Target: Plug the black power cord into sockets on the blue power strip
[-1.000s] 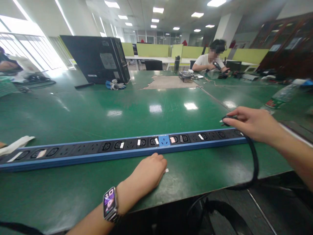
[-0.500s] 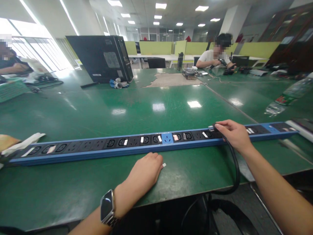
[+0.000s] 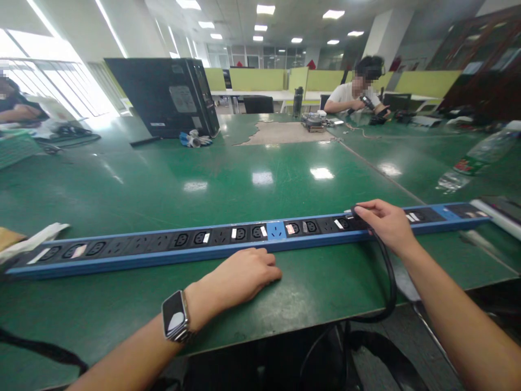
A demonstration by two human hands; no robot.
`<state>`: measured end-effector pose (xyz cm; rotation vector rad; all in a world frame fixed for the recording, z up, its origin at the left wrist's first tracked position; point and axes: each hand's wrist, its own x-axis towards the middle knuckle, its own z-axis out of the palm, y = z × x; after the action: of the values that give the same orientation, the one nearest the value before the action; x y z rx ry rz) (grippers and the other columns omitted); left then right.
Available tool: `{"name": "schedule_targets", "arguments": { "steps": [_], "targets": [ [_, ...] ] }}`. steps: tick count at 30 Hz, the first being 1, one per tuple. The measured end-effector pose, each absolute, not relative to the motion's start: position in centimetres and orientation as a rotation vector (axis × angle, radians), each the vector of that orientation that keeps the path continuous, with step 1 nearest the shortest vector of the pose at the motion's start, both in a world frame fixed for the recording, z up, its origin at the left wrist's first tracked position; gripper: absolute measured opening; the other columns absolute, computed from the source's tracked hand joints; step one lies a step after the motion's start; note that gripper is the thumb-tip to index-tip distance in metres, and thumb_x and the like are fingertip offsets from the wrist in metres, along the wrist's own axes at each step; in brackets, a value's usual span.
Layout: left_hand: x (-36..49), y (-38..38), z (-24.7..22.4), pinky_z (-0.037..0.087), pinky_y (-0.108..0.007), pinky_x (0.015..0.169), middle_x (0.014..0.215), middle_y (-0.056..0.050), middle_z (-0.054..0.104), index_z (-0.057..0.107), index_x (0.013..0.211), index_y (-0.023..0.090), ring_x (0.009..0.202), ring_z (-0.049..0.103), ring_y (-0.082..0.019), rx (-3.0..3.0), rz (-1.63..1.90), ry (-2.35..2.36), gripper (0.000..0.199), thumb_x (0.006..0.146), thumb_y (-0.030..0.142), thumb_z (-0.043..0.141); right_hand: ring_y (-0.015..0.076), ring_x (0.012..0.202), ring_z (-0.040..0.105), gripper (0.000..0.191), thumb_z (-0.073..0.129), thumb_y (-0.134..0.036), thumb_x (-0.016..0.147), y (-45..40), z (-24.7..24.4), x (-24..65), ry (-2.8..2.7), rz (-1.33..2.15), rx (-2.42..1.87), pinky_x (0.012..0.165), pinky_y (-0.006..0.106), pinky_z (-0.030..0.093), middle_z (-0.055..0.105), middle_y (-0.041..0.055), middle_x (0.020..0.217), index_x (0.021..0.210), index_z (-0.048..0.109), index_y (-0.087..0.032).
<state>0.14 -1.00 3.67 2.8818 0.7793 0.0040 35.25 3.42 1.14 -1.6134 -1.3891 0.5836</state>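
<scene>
A long blue and black power strip point(image 3: 277, 231) lies across the green table, with several sockets and small white labels. My right hand point(image 3: 380, 222) is closed on a black plug point(image 3: 357, 213) at the strip's right part; a thick black cable point(image 3: 391, 282) hangs from it over the table edge. Just in front of the strip's middle, my left hand point(image 3: 248, 274) rests with curled fingers, a watch point(image 3: 176, 316) on its wrist. What its fingers hold, if anything, is hidden.
A black computer case point(image 3: 163, 98) stands at the back left beside gloves point(image 3: 195, 139). A plastic bottle point(image 3: 476, 160) lies at the right. One person point(image 3: 354, 98) sits across the table, another at the far left. White cloth point(image 3: 36, 239) touches the strip's left end.
My left hand has turned and its thumb now points right; the small white piece at its fingertips no longer shows. My right hand stays at the plug. The view has shifted slightly.
</scene>
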Motion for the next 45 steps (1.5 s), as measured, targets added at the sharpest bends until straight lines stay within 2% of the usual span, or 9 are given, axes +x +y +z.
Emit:
{"name": "schedule_targets", "arguments": {
  "steps": [3,9,12,16,19,21,27,34,45],
  "targets": [
    [-0.1,-0.7,2.9,0.046,-0.026,0.073,0.083,-0.004,0.062,0.065,0.087,0.019,0.080,0.060,-0.017,2.782,0.078,0.803,0.020,0.094,0.016,0.046,0.0112,0.047,0.050,0.043,0.067,-0.056,0.073,3.4,1.2,35.2,-1.402,0.581,-1.608,0.041,0.023,0.043,0.062,0.0007,0.060,0.092,0.069,-0.017],
    [-0.6,-0.9,2.1,0.047,-0.027,0.076,0.087,-0.005,0.061,0.058,0.083,0.018,0.081,0.057,-0.016,2.680,0.088,0.880,0.017,0.094,0.017,0.045,0.0125,0.052,0.054,0.045,0.069,-0.058,0.072,3.5,0.9,35.4,-1.381,0.604,-1.588,0.042,0.023,0.045,0.066,0.0023,0.069,0.093,0.069,-0.018],
    [-0.8,-1.1,2.9,0.047,-0.026,0.072,0.087,-0.004,0.061,0.056,0.085,0.018,0.078,0.056,-0.016,2.638,0.123,0.917,0.016,0.094,0.018,0.043,0.0124,0.051,0.054,0.046,0.068,-0.058,0.072,3.5,0.9,35.4,-1.394,0.594,-1.595,0.041,0.023,0.044,0.067,0.0027,0.068,0.094,0.069,-0.018],
    [0.4,-0.4,4.7,0.044,-0.025,0.067,0.082,-0.001,0.063,0.058,0.088,0.018,0.071,0.056,-0.014,2.474,0.463,1.007,0.012,0.093,0.019,0.047,0.0125,0.053,0.054,0.046,0.068,-0.058,0.073,3.6,0.9,35.4,-1.418,0.573,-1.602,0.043,0.022,0.043,0.067,0.0031,0.069,0.094,0.069,-0.017],
    [2.8,1.5,5.2,0.045,-0.026,0.070,0.083,-0.001,0.068,0.064,0.093,0.018,0.072,0.059,-0.013,2.345,0.733,1.001,0.010,0.089,0.019,0.055,0.0129,0.054,0.055,0.046,0.067,-0.058,0.073,3.6,0.9,35.4,-1.419,0.573,-1.600,0.044,0.023,0.043,0.067,0.0030,0.069,0.095,0.069,-0.018],
    [4.8,3.2,4.8,0.046,-0.025,0.070,0.083,-0.001,0.070,0.068,0.093,0.017,0.073,0.061,-0.013,2.255,0.792,1.001,0.012,0.086,0.017,0.058,0.0128,0.053,0.054,0.046,0.067,-0.059,0.073,3.6,0.8,35.5,-1.414,0.586,-1.600,0.044,0.023,0.043,0.067,0.0030,0.069,0.095,0.068,-0.018],
    [8.0,6.4,3.4,0.046,-0.025,0.064,0.072,-0.001,0.071,0.073,0.080,0.015,0.066,0.063,-0.013,2.068,0.752,1.133,0.009,0.080,0.021,0.066,0.0131,0.056,0.055,0.048,0.067,-0.059,0.073,3.8,0.9,35.5,-1.439,0.560,-1.604,0.048,0.024,0.044,0.065,0.0032,0.067,0.094,0.069,-0.016],
    [8.1,7.4,3.5,0.046,-0.027,0.073,0.084,-0.004,0.073,0.076,0.077,0.017,0.079,0.064,-0.017,2.251,0.643,1.148,0.011,0.079,0.024,0.067,0.0125,0.054,0.054,0.050,0.067,-0.059,0.072,3.7,0.8,35.5,-1.445,0.555,-1.582,0.048,0.024,0.041,0.065,0.0030,0.065,0.094,0.068,-0.015],
    [8.5,7.2,3.2,0.047,-0.028,0.077,0.083,-0.004,0.072,0.075,0.075,0.019,0.081,0.064,-0.018,2.342,0.642,1.238,0.007,0.078,0.021,0.070,0.0122,0.054,0.053,0.049,0.067,-0.058,0.072,3.6,0.9,35.4,-1.460,0.519,-1.579,0.049,0.024,0.040,0.064,0.0017,0.062,0.094,0.070,-0.015]
  ]
}}
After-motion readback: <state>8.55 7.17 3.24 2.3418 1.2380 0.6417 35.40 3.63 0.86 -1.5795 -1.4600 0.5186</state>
